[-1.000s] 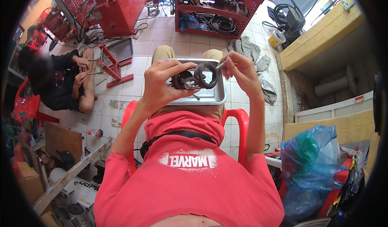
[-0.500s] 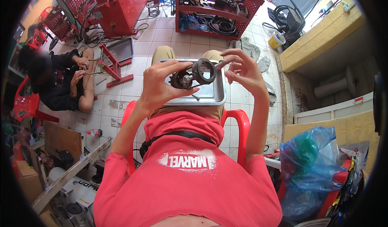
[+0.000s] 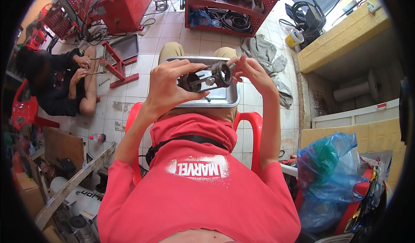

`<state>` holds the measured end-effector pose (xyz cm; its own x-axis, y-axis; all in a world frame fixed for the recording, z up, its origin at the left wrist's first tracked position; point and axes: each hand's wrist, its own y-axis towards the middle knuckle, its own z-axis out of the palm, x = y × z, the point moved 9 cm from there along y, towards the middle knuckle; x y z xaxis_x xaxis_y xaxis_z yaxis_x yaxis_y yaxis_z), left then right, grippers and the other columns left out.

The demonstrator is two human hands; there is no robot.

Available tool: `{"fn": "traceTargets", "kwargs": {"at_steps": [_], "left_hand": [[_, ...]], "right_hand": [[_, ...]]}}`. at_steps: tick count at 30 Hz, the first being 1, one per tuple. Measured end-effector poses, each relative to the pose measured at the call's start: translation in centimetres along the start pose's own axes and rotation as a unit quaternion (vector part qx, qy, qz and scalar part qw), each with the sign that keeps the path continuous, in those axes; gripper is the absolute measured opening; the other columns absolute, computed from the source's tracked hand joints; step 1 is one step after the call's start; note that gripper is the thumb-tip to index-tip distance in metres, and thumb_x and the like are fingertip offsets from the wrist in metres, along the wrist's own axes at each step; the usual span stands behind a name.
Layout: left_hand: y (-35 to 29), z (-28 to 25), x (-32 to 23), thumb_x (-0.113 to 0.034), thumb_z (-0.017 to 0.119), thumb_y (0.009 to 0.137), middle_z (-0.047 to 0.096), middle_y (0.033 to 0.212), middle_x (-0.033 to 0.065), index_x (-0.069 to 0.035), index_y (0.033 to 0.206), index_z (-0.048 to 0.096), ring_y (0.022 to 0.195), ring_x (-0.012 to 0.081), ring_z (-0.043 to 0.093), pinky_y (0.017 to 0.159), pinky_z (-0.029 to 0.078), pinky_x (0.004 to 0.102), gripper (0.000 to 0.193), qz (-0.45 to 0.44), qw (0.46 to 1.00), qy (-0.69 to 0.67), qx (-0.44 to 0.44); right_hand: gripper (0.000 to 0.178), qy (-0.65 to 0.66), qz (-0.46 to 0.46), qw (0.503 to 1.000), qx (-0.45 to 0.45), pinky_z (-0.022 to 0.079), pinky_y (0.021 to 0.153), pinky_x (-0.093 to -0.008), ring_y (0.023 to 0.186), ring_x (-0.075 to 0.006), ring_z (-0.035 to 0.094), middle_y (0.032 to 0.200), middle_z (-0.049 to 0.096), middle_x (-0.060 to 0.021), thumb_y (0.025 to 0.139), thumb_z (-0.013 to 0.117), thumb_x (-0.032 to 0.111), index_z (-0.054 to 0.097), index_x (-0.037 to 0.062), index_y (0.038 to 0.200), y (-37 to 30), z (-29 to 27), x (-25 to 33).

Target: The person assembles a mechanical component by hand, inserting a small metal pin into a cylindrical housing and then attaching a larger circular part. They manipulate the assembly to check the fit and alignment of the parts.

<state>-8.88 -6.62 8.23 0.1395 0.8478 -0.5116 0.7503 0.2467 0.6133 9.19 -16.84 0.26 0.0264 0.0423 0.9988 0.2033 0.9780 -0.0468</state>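
Note:
My left hand (image 3: 162, 85) grips a dark metal tool (image 3: 210, 81) from its left end, thumb below and fingers above. The tool has a ring at each end, side rods between them and a shiny bolt-like piece in the middle. Close to the right-hand ring, my right hand (image 3: 258, 75) has its fingers drawn together at the tool's outer end; exactly what they pinch is partly hidden. Beneath both hands a shallow metal tray (image 3: 233, 101) rests on my lap, with a small dark piece in it.
At left a co-worker (image 3: 56, 81) sits low, both hands at a red metal stand (image 3: 116, 65). A red tool cart (image 3: 227, 9) stands ahead. Grey cloth (image 3: 263, 55) lies on the tiles, and a blue plastic bag (image 3: 328, 178) is at lower right.
The tool has tilted and turned, showing its side rods more. My right hand's spread fingers have come together at its outer end. The whole view has shifted slightly.

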Motion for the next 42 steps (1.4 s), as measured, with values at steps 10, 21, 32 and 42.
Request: {"fn": "traceTargets", "kwargs": {"at_steps": [10, 21, 32, 42], "left_hand": [[0.0, 0.0, 0.3, -0.027, 0.093, 0.06, 0.068, 0.08, 0.0057, -0.009, 0.106, 0.076, 0.073, 0.0204, 0.066, 0.07, 0.051, 0.0327, 0.053, -0.013, 1.0, -0.021, 0.018], [-0.1, -0.1, 0.5, -0.026, 0.093, 0.061, 0.069, 0.082, 0.0056, -0.008, 0.107, 0.075, 0.075, 0.0198, 0.067, 0.071, 0.052, 0.0324, 0.053, -0.019, 0.999, -0.04, 0.017], [-0.3, 0.2, 1.7, -0.029, 0.092, 0.062, 0.074, 0.095, 0.0051, -0.009, 0.107, 0.076, 0.083, 0.0182, 0.071, 0.078, 0.055, 0.0313, 0.052, -0.076, 0.994, -0.073, 0.024], [-0.5, 0.1, 1.7, -0.027, 0.094, 0.062, 0.072, 0.09, 0.0059, -0.006, 0.106, 0.074, 0.078, 0.0182, 0.068, 0.075, 0.054, 0.0296, 0.052, -0.044, 0.998, -0.049, 0.006]], "right_hand": [[0.019, 0.046, -0.102, 0.993, 0.04, 0.048, 0.075, -0.0243, 0.092, -0.0111, 0.06, 0.103, 0.059, -0.0028, 0.104, 0.06, 0.021, 0.06, 0.0027, 0.108, 0.1, 1.4, 1.1], [0.011, 0.102, -0.101, 0.987, 0.07, 0.046, 0.081, -0.0253, 0.096, -0.0109, 0.057, 0.107, 0.056, -0.0028, 0.101, 0.063, 0.011, 0.059, 0.0029, 0.107, 0.6, 2.3, 0.9], [0.015, 0.007, -0.119, 0.993, -0.021, 0.047, 0.068, -0.0235, 0.081, -0.0081, 0.056, 0.1, 0.057, -0.004, 0.105, 0.059, 0.018, 0.056, 0.0039, 0.107, 1.0, 1.9, 0.7], [0.015, 0.062, -0.106, 0.992, -0.002, 0.047, 0.068, -0.0243, 0.081, -0.0077, 0.055, 0.103, 0.057, -0.0035, 0.102, 0.064, 0.016, 0.055, 0.0051, 0.108, 1.0, 2.7, 0.9]]}}
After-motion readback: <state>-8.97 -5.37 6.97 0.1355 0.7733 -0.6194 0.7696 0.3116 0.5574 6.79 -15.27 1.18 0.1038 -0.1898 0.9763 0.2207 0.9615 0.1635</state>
